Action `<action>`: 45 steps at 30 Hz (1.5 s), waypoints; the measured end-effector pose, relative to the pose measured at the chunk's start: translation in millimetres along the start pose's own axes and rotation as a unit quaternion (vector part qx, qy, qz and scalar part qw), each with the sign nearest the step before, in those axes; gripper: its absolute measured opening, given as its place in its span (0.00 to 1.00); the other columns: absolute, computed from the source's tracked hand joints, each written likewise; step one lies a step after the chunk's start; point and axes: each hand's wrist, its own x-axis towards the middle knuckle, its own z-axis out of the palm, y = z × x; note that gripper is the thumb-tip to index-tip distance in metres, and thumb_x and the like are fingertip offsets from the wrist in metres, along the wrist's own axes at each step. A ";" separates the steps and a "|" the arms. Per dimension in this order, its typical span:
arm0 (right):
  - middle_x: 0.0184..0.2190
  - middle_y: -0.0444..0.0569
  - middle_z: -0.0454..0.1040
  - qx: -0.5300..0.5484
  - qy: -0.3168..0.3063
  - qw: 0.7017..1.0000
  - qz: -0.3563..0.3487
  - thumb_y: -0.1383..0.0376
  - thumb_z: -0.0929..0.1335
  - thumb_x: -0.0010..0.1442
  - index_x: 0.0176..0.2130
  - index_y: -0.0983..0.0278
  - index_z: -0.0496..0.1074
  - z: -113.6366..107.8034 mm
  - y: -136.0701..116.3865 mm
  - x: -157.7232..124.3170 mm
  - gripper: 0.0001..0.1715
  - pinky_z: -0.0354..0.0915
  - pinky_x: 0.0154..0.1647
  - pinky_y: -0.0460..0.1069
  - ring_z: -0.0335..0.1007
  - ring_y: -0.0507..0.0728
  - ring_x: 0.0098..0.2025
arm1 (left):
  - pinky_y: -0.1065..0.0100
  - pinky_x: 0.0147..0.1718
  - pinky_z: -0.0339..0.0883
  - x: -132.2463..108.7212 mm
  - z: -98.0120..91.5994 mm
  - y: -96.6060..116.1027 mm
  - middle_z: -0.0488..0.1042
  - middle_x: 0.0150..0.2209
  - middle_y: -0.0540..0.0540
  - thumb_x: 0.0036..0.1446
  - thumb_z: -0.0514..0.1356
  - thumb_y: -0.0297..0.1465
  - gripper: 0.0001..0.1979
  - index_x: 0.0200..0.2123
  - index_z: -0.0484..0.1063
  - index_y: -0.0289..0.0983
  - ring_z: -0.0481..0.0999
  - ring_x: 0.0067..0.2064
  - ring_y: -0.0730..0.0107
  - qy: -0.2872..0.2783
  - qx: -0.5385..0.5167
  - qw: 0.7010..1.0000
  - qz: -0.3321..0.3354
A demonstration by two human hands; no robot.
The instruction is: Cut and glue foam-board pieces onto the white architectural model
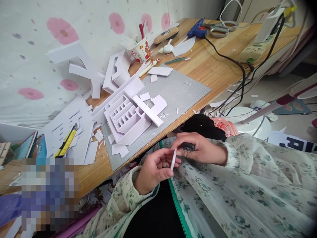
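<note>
My left hand [156, 168] pinches a small white foam board strip [174, 159], held on edge over my lap. Close against it, my right hand [198, 148] is closed around a black tool [187, 146], perhaps a cutter; only its rounded end shows. The right fingertips are at the strip's upper end. Beyond the hands, a white foam board model [128, 122] with small compartments rests on a grey cutting mat [188, 87]. Across the model's right side lies a long white strip [148, 111], next to a curved white cutout [158, 103].
A yellow utility knife [65, 142] lies on slotted white sheets [74, 119]. Behind the mat stand a paper cup [141, 49], a blue glue gun [197, 29] and scissors [220, 29]. The black glue-gun cord [230, 59] hangs over the table edge. White scraps are scattered about.
</note>
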 end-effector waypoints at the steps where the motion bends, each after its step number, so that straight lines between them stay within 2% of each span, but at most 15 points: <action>1: 0.30 0.47 0.72 -0.009 0.008 1.000 0.001 0.63 0.66 0.63 0.39 0.66 0.73 1.0 0.4 -0.8 0.09 0.65 0.35 0.44 0.67 0.50 0.32 | 0.62 0.42 0.71 -0.2 0.4 1.5 0.78 0.40 0.39 0.40 0.72 0.44 0.32 0.46 0.72 0.34 0.77 0.39 0.61 0.003 0.018 1.000 -0.002; 5: 0.35 0.49 0.75 -0.086 0.059 0.994 0.035 0.65 0.66 0.62 0.44 0.64 0.71 5.0 3.1 -6.1 0.10 0.65 0.36 0.46 0.70 0.52 0.34 | 0.67 0.38 0.70 -0.7 4.0 6.0 0.76 0.39 0.43 0.41 0.71 0.39 0.28 0.45 0.71 0.35 0.76 0.37 0.66 0.065 0.088 0.993 0.050; 7: 0.33 0.48 0.76 -0.136 0.039 0.989 0.047 0.66 0.67 0.59 0.40 0.64 0.71 6.3 3.6 -8.8 0.07 0.64 0.35 0.46 0.70 0.52 0.33 | 0.69 0.38 0.69 -1.2 5.2 6.6 0.75 0.38 0.44 0.42 0.71 0.37 0.26 0.45 0.70 0.36 0.75 0.37 0.67 0.097 0.117 0.985 0.081; 10: 0.27 0.46 0.73 -0.205 -0.004 0.978 0.049 0.67 0.66 0.57 0.33 0.64 0.71 7.6 1.7 -11.1 0.03 0.61 0.30 0.46 0.67 0.52 0.28 | 0.69 0.39 0.69 -2.5 5.5 6.4 0.74 0.39 0.45 0.42 0.70 0.34 0.25 0.45 0.70 0.36 0.74 0.38 0.67 0.116 0.161 0.975 0.102; 15: 0.26 0.47 0.72 -0.265 -0.007 0.962 0.062 0.65 0.64 0.59 0.32 0.64 0.71 7.5 -2.1 -10.8 0.08 0.58 0.29 0.45 0.67 0.52 0.27 | 0.68 0.40 0.69 -4.5 5.8 7.4 0.74 0.38 0.45 0.44 0.69 0.33 0.23 0.45 0.70 0.36 0.73 0.38 0.66 0.118 0.204 0.966 0.108; 23: 0.27 0.46 0.74 -0.280 0.002 0.956 0.084 0.67 0.65 0.55 0.32 0.64 0.71 8.1 3.9 -11.6 0.05 0.57 0.30 0.45 0.68 0.52 0.28 | 0.66 0.41 0.69 -6.1 5.1 6.0 0.74 0.38 0.44 0.40 0.70 0.32 0.26 0.45 0.71 0.37 0.73 0.38 0.64 0.125 0.234 0.958 0.108; 33: 0.28 0.47 0.75 -0.306 0.014 0.945 0.112 0.66 0.65 0.57 0.32 0.64 0.71 9.2 9.9 -12.7 0.06 0.57 0.29 0.46 0.70 0.54 0.30 | 0.67 0.41 0.69 -9.2 4.4 4.4 0.73 0.39 0.45 0.40 0.70 0.33 0.26 0.46 0.71 0.38 0.73 0.38 0.63 0.119 0.276 0.945 0.132; 39: 0.25 0.46 0.72 -0.284 -0.002 0.956 0.069 0.65 0.64 0.58 0.31 0.65 0.71 7.6 5.2 -13.8 0.09 0.57 0.29 0.46 0.66 0.52 0.26 | 0.67 0.40 0.69 -7.3 5.3 5.7 0.73 0.38 0.45 0.42 0.69 0.34 0.25 0.45 0.70 0.37 0.73 0.38 0.64 0.129 0.293 0.938 0.131; 45: 0.25 0.45 0.72 -0.293 0.003 0.953 0.080 0.67 0.65 0.56 0.31 0.65 0.72 7.9 6.3 -14.1 0.06 0.57 0.29 0.45 0.66 0.51 0.26 | 0.66 0.40 0.70 -7.5 5.7 7.9 0.73 0.39 0.45 0.41 0.68 0.33 0.25 0.45 0.70 0.37 0.74 0.38 0.63 0.127 0.318 0.929 0.138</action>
